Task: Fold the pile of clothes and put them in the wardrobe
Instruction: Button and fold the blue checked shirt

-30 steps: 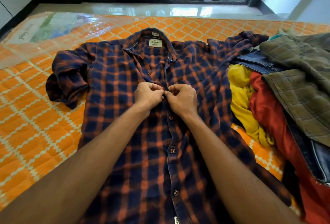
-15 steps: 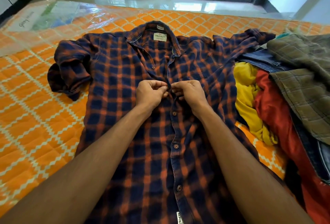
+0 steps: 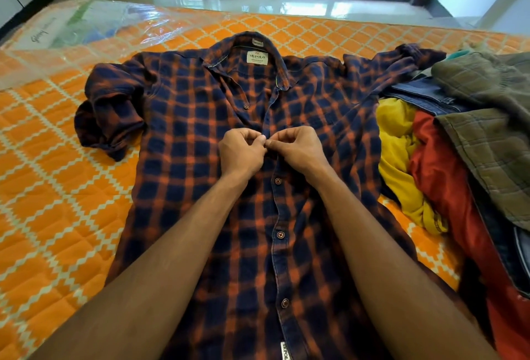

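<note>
Both the left grip (image 3: 242, 149) and right grip (image 3: 296, 145) pinch the front edges of the shirt (image 3: 198, 187), spread flat on the bed (image 3: 57, 187) beneath them, at one hidden button; hold the cloth taut, seat it fully, then take the loose button (image 3: 245, 106) just above

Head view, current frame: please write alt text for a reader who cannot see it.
The left hand and right hand pinch the button placket at chest height of a plaid shirt spread face up on an orange patterned mattress. A pile of unfolded clothes lies to the person's right.
</note>
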